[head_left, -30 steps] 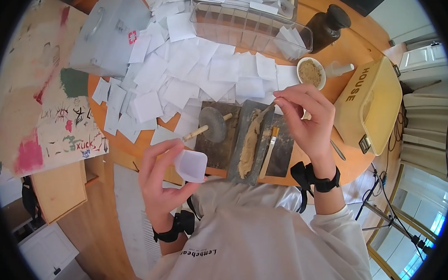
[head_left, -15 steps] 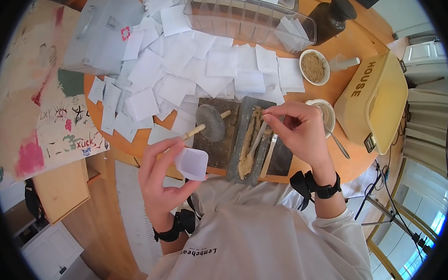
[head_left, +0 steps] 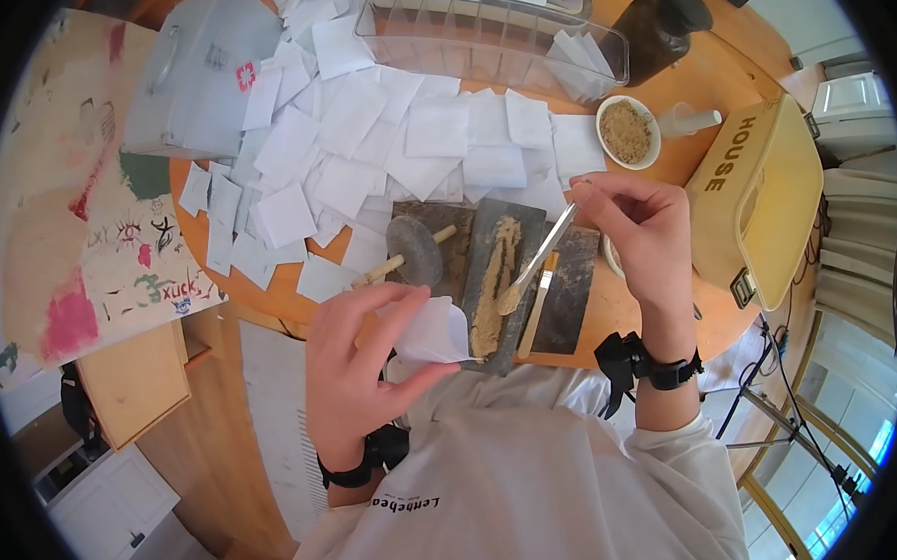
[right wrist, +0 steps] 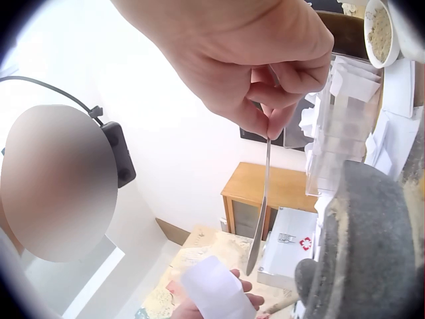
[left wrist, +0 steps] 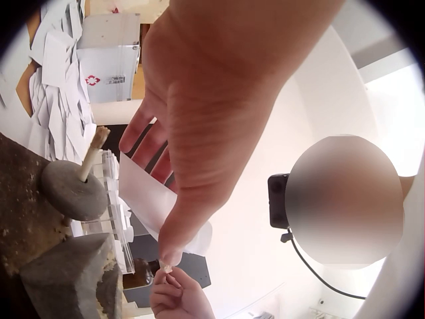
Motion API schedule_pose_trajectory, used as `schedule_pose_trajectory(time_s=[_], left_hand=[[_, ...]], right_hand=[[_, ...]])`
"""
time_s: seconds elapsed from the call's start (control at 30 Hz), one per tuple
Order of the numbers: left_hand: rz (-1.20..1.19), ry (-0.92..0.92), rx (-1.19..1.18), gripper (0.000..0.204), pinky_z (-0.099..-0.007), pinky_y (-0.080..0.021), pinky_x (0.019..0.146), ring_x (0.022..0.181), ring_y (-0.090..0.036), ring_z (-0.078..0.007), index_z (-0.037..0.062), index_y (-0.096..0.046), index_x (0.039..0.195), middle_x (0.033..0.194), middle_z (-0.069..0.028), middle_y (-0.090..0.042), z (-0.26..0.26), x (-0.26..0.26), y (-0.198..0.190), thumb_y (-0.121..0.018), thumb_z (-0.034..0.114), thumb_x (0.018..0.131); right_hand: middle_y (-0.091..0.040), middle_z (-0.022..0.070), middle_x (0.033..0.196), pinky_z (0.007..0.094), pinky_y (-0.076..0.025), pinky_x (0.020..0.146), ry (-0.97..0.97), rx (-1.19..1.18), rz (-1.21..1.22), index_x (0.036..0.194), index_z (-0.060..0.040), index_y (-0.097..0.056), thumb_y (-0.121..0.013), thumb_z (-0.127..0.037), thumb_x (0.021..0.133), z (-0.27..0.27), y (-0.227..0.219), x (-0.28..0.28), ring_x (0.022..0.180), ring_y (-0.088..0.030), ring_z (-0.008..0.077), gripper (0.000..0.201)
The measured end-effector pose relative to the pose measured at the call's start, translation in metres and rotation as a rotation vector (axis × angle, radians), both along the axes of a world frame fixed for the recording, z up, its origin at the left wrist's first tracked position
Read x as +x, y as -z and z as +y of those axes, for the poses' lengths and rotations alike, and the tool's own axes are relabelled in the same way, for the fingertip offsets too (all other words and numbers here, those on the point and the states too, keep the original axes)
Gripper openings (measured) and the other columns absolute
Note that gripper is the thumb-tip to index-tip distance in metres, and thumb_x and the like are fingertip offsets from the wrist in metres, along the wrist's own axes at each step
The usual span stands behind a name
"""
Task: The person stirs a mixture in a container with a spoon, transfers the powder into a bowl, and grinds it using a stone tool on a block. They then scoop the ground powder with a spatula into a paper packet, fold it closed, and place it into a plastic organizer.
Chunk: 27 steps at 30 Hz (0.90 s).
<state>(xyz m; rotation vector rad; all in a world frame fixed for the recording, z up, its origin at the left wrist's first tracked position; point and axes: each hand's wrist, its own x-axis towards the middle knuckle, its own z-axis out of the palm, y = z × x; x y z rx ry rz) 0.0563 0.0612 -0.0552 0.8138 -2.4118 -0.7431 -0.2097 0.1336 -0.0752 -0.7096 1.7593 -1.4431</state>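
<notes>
My left hand [head_left: 355, 361] pinches a small white paper packet [head_left: 434, 331] just left of the trough's near end. In my right hand [head_left: 645, 239], thumb and fingertips grip the end of a slender metal spoon [head_left: 548, 252]. Brown powder clings to the spoon's low end, which overlaps the trough's right edge in the head view. The grey stone trough [head_left: 532, 229] has a strip of brown powder [head_left: 506, 245] along its bottom. Beside it on the left stands a stone grinding wheel [head_left: 417, 251] with a wooden handle. A flat brush [head_left: 535, 314] lies right of the trough.
White paper packets [head_left: 346, 115] cover the table's left and middle. A clear divided box [head_left: 479, 31] stands behind them, near a dark jar [head_left: 659, 44]. On the right are a powder bowl [head_left: 628, 133] and a yellow box [head_left: 738, 193]; a silver case [head_left: 202, 79] stands left.
The spoon has come up from the trough's powder with some on its end, as my right hand moved right and upward. My left hand has brought the paper packet rightward, closer to the trough.
</notes>
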Motion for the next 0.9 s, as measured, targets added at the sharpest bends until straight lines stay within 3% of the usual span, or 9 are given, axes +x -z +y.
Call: schedule_pose_trajectory(time_s=[0.27,0.37,0.43,0.47,0.53,0.63,0.8,0.87,0.9], left_hand=[[0.021,-0.005,-0.022,0.059,-0.0331,-0.046,0.072,0.086,-0.06,-0.022,0.007,-0.069,0.109,0.106,-0.0049,-0.065,0.011,-0.022,-0.013,-0.088,0.027,0.058],[0.088,-0.02,0.052,0.057,-0.0332,-0.046,0.073,0.086,-0.06,-0.0218,0.0071,-0.069,0.109,0.106,-0.0053,-0.065,0.017,-0.026,-0.009,-0.088,0.027,0.059],[0.148,-0.003,0.027,0.061,-0.0336,-0.046,0.072,0.087,-0.061,-0.0221,0.0068,-0.067,0.112,0.106,-0.0057,-0.065,0.019,-0.027,-0.004,-0.089,0.028,0.059],[0.148,0.0,0.029,0.061,-0.0336,-0.046,0.072,0.087,-0.061,-0.0221,0.0068,-0.067,0.112,0.106,-0.0057,-0.065,0.02,-0.026,-0.002,-0.089,0.028,0.059],[0.201,-0.006,0.025,0.065,-0.0334,-0.048,0.072,0.089,-0.061,-0.0235,0.0058,-0.065,0.115,0.107,-0.0067,-0.064,0.02,-0.023,0.002,-0.09,0.025,0.058],[0.255,-0.008,0.072,0.068,-0.0337,-0.051,0.074,0.092,-0.061,-0.0256,0.0035,-0.063,0.116,0.109,-0.0095,-0.063,0.021,-0.019,0.002,-0.092,0.02,0.057],[0.27,-0.04,0.111,0.069,-0.0343,-0.053,0.078,0.097,-0.062,-0.0277,0.0008,-0.061,0.117,0.113,-0.014,-0.061,0.02,-0.014,0.001,-0.092,0.015,0.057],[0.284,-0.057,0.127,0.07,-0.0346,-0.053,0.079,0.098,-0.062,-0.028,0.0002,-0.06,0.118,0.114,-0.0152,-0.06,0.021,-0.012,0.003,-0.092,0.015,0.057],[0.287,-0.062,0.118,0.071,-0.0345,-0.053,0.079,0.098,-0.062,-0.0279,0.0004,-0.06,0.118,0.115,-0.0156,-0.06,0.02,-0.012,0.004,-0.092,0.014,0.057]], right_hand=[[-0.062,-0.0065,0.069,0.0168,-0.031,0.049,-0.001,-0.129,-0.107,0.093,0.0018,-0.074,-0.074,-0.006,0.086,-0.003,-0.032,0.011,0.058,-0.045,-0.0025,0.011],[-0.063,-0.0042,0.069,0.0176,-0.029,0.046,-0.053,-0.082,0.017,0.092,0.0001,-0.075,-0.074,-0.004,0.084,0.004,-0.044,0.03,0.057,-0.046,-0.0018,0.01],[-0.065,0.0002,0.071,0.0197,-0.032,0.044,-0.172,-0.2,0.32,0.09,-0.003,-0.075,-0.075,-0.001,0.078,0.009,-0.053,0.045,0.054,-0.051,0.0042,0.013],[-0.065,0.0002,0.071,0.0197,-0.032,0.044,-0.169,-0.197,0.32,0.09,-0.003,-0.075,-0.075,-0.001,0.078,0.012,-0.05,0.047,0.054,-0.051,0.0042,0.013],[-0.066,0.0043,0.078,0.0227,-0.035,0.044,-0.294,-0.628,0.616,0.088,-0.0054,-0.076,-0.077,-0.001,0.076,0.016,-0.038,0.053,0.055,-0.055,0.0087,0.013],[-0.066,0.0031,0.081,0.0249,-0.043,0.045,-0.32,-0.75,0.647,0.089,-0.0073,-0.076,-0.076,0.002,0.072,0.024,-0.046,0.051,0.055,-0.058,0.0161,0.019],[-0.066,0.0053,0.084,0.0249,-0.039,0.043,-0.23,-0.861,0.624,0.093,-0.0056,-0.074,-0.075,0.001,0.075,0.035,-0.043,0.042,0.055,-0.057,0.0141,0.019],[-0.064,0.0072,0.083,0.0253,-0.039,0.045,-0.037,-0.971,0.553,0.096,-0.0042,-0.071,-0.072,0.0,0.08,0.038,-0.035,0.041,0.056,-0.056,0.0133,0.017],[-0.064,0.0072,0.083,0.0253,-0.039,0.045,-0.043,-0.968,0.552,0.096,-0.0042,-0.071,-0.072,0.0,0.08,0.038,-0.032,0.04,0.056,-0.056,0.0133,0.017]])
